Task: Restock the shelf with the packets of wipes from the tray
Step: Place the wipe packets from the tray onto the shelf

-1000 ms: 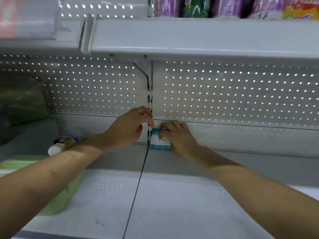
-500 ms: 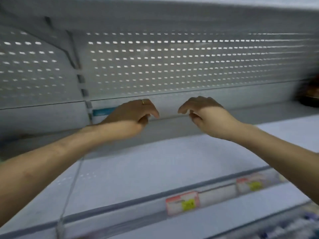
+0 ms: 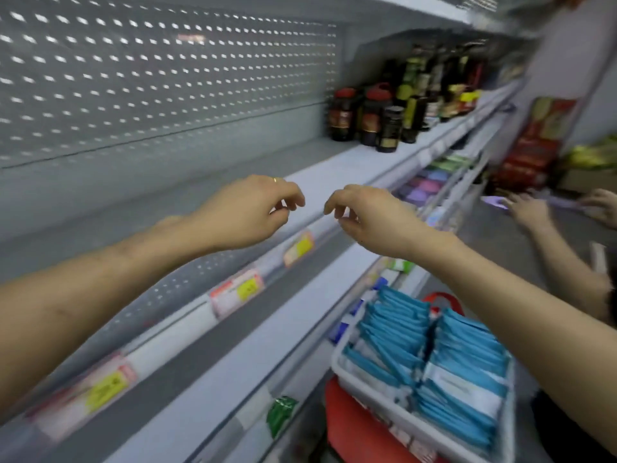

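Left hand (image 3: 247, 212) empty, fingers loosely curled, above the front edge of the bare shelf (image 3: 187, 208). Right hand (image 3: 370, 218) likewise empty and half curled, just beside it. Judged step: between placements, reaching for more stock. Next move calls for lowering to the tray (image 3: 367, 379), lower right, and pinching a few packets of wipes (image 3: 444, 355), packed upright in two rows. Shelf backed by perforated panel; dark bottles (image 3: 377, 115) further right; another person's hands (image 3: 531, 212) at far right

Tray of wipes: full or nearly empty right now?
Nearly full. The white tray holds two dense rows of blue-and-white packets, standing on edge from end to end.
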